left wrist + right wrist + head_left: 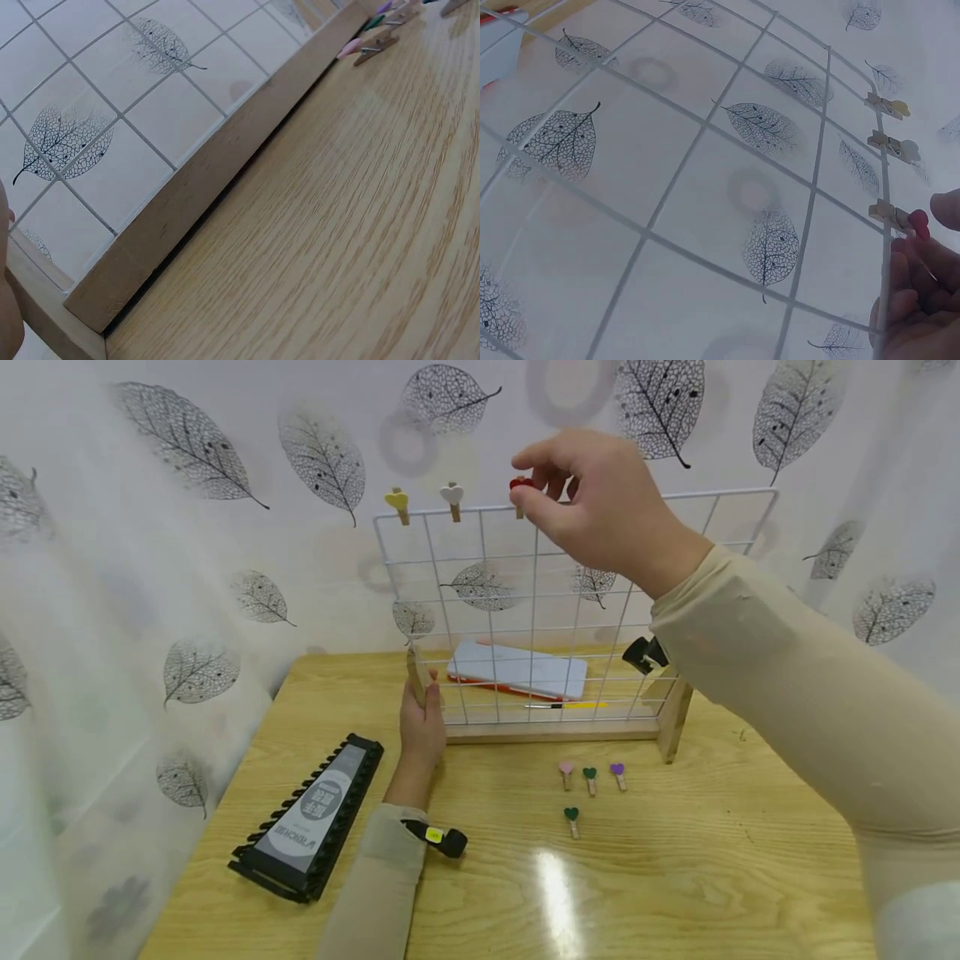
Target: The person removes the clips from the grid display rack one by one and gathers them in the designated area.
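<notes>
A white wire grid rack point(534, 560) stands upright in a wooden base point(555, 733). My left hand point(422, 731) grips its left wooden foot point(414, 672), thumb on the near side. At the top wire, my right hand point(600, 506) is around a red heart clothespin point(918, 223) clipped there. In the right wrist view a gap separates the thumb point(946, 208) from the red heart, and the other fingers lie loosely below it. A white heart clothespin point(453, 497) and a yellow heart clothespin point(397, 503) are clipped further left on the same wire.
Pink point(566, 774), purple point(618, 775) and two green heart clothespins point(590, 779) lie on the wooden table point(675, 877) before the rack. A black wrench holder point(315, 814) lies at left. Behind the grid are a grey-white case point(517, 668) and a brush point(566, 705).
</notes>
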